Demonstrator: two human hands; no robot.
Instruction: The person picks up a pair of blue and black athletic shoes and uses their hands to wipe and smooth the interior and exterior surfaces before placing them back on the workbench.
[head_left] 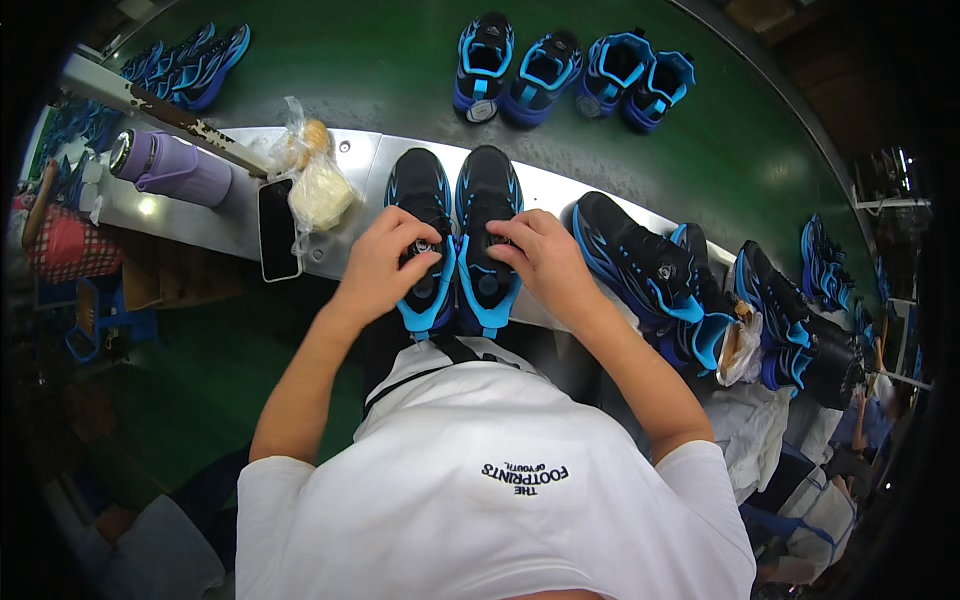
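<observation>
Two black sneakers with bright blue trim stand side by side in front of me, toes pointing away: a left sneaker (416, 180) and a right sneaker (489, 180). My left hand (385, 262) pinches the left one near the top of its tongue, thumb and fingers bent around the spot. On the right sneaker, my right hand (548, 262) has a similar pinch at the tongue and collar edge. The fingers partly cover what they grip. Both heels, with light blue pull tabs, face my body.
Beyond the metal ledge (365, 150), a green surface (360, 60) carries several more sneakers (545, 70). More sneakers (640, 255) lie right of my right hand. To the left are a purple bottle (190, 168), a phone (279, 230), bagged food (322, 195) and a worn metal bar (170, 110).
</observation>
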